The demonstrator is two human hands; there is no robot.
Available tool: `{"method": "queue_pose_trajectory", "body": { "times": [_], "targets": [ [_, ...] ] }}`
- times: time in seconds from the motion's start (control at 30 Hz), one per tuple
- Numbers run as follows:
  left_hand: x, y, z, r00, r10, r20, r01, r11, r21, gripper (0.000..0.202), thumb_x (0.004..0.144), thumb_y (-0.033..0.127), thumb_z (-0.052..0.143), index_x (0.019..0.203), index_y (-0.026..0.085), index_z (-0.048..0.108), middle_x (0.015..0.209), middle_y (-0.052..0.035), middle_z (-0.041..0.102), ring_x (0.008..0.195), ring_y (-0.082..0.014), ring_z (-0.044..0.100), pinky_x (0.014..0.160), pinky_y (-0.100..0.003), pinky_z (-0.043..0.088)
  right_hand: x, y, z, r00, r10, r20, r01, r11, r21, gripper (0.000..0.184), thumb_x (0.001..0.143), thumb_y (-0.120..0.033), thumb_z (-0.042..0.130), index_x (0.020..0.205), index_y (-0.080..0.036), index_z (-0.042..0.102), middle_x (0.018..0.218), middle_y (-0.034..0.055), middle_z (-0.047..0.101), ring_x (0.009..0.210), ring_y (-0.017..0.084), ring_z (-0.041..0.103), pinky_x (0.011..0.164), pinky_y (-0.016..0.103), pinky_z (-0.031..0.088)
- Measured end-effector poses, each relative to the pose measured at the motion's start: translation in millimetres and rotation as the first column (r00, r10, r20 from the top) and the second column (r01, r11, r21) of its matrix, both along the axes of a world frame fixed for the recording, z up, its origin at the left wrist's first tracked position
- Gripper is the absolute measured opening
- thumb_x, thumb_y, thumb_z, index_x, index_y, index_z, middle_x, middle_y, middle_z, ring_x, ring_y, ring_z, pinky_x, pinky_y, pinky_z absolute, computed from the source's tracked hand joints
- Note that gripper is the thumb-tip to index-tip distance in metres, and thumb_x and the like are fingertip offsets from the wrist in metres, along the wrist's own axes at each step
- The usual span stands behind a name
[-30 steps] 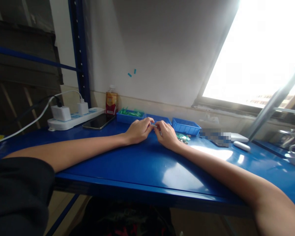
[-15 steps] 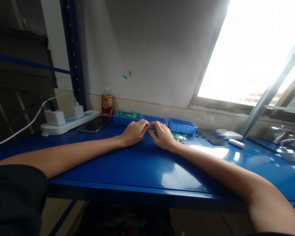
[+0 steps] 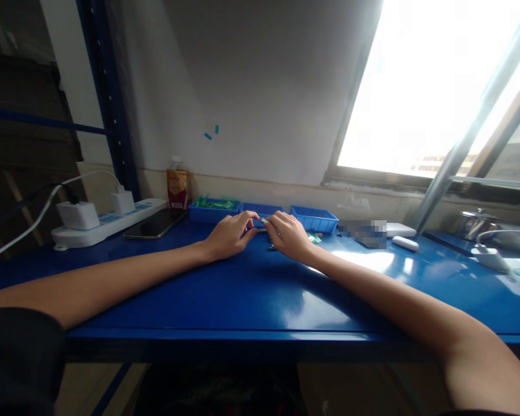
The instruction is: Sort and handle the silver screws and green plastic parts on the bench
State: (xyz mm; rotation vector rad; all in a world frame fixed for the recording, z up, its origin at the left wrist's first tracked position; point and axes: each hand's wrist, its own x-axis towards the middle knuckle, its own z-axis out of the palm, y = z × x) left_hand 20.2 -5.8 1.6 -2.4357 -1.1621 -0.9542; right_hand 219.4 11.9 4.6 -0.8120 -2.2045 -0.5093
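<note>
My left hand (image 3: 230, 236) rests near the middle of the blue table, thumb and curled fingertips a little apart, nothing visible between them. Facing it, my right hand (image 3: 289, 236) has its fingers bent down, and a small whitish piece (image 3: 263, 221) shows at its fingertips, too small to name. Below those fingers, a small dark metallic bit (image 3: 271, 247) lies on the table. Just right of that hand, some small green-and-clear material (image 3: 315, 238) is partly hidden by it. Behind both hands stands a blue bin (image 3: 262, 209).
A blue bin (image 3: 214, 215) of green pieces and another blue bin (image 3: 314, 221) line the wall. At left are a phone (image 3: 155, 224), a power strip (image 3: 108, 222) and a bottle (image 3: 178, 186). At right lie a white case (image 3: 405, 243) and a metal pot (image 3: 476, 224).
My hands have moved slightly apart, and the left thumb and fingers have opened. A small metallic bit now shows under the right hand. The whole view has shifted a little.
</note>
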Motion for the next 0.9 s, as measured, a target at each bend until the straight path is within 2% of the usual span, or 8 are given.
{"method": "queue_pose_trajectory", "body": {
  "times": [0.1,0.23,0.3,0.43,0.6,0.73,0.83,0.9],
  "targets": [
    [0,1,-1.0,1.0,-0.028,-0.007,0.028,0.999,0.021,0.03,0.091,0.037,0.043,0.117,0.022,0.044,0.095,-0.0037,0.064,0.078,-0.0167,0.062,0.074,-0.031,0.045,-1,1,-3.6,1.0,-0.013,0.022,0.013,1.0,-0.02,0.029,0.097,-0.028,0.036,0.079,-0.019,0.057,0.079,0.0049,0.059,0.077,0.017,0.054,0.071,0.028,0.038],
    [0,1,0.5,0.996,-0.075,-0.053,0.076,0.997,0.024,0.02,0.093,0.032,0.041,0.106,0.022,0.051,0.094,-0.003,0.063,0.083,-0.0164,0.061,0.076,-0.029,0.043,-3,1,-9.1,0.998,0.004,0.064,-0.001,0.999,-0.034,0.03,0.097,-0.028,0.035,0.076,-0.019,0.054,0.075,0.0046,0.059,0.075,0.017,0.054,0.071,0.028,0.037],
    [0,0,1.0,0.995,-0.058,-0.075,0.06,0.998,0.034,0.018,0.094,0.03,0.04,0.102,0.021,0.053,0.094,-0.0031,0.063,0.085,-0.0171,0.06,0.076,-0.03,0.043,-2,0,-9.2,0.998,0.004,0.06,-0.002,0.999,-0.036,0.032,0.098,-0.028,0.034,0.074,-0.019,0.053,0.075,0.0046,0.059,0.075,0.017,0.054,0.072,0.028,0.037],
    [0,2,0.4,0.998,0.005,-0.068,-0.001,0.999,0.05,0.022,0.096,0.03,0.034,0.1,0.019,0.053,0.096,-0.0044,0.064,0.087,-0.0188,0.059,0.078,-0.031,0.041,0,-2,-7.0,0.999,0.037,0.029,-0.036,0.999,-0.035,0.022,0.095,-0.034,0.043,0.085,-0.019,0.056,0.08,0.0048,0.061,0.077,0.017,0.056,0.073,0.028,0.038],
    [0,2,-0.1,0.998,0.009,-0.06,-0.007,0.999,0.036,0.03,0.097,0.036,0.03,0.097,0.018,0.055,0.096,-0.0054,0.064,0.088,-0.0199,0.058,0.079,-0.032,0.041,0,-3,-8.5,0.999,0.046,0.01,-0.046,0.999,-0.005,0.019,0.093,-0.035,0.046,0.095,-0.019,0.057,0.086,0.0054,0.062,0.079,0.018,0.056,0.073,0.029,0.038],
    [-1,4,1.4,0.998,0.052,0.019,-0.05,0.994,-0.094,0.024,0.09,0.039,0.042,0.089,0.02,0.056,0.083,-0.0021,0.064,0.079,-0.0187,0.058,0.071,-0.029,0.04,2,5,-8.0,0.999,-0.009,0.034,0.008,1.0,0.019,0.02,0.093,-0.032,0.045,0.089,-0.019,0.059,0.084,0.0049,0.061,0.079,0.018,0.056,0.072,0.028,0.037],
    [-3,7,2.9,0.988,0.125,0.092,-0.104,0.973,-0.207,0.016,0.082,0.032,0.048,0.074,0.021,0.054,0.069,0.0012,0.06,0.07,-0.0173,0.055,0.063,-0.027,0.036,8,15,-1.9,0.996,-0.084,0.006,0.083,0.996,0.031,0.02,0.092,-0.033,0.047,0.084,-0.019,0.059,0.084,0.0052,0.061,0.079,0.018,0.056,0.071,0.029,0.037],
    [-4,7,3.8,0.986,0.142,0.087,-0.12,0.967,-0.226,0.016,0.079,0.026,0.045,0.066,0.02,0.05,0.063,0.0016,0.056,0.067,-0.0171,0.053,0.061,-0.027,0.034,13,21,3.7,0.991,-0.126,-0.043,0.127,0.992,0.019,0.021,0.091,-0.035,0.048,0.084,-0.019,0.06,0.086,0.0054,0.061,0.079,0.018,0.056,0.071,0.029,0.038]
  ]
}}
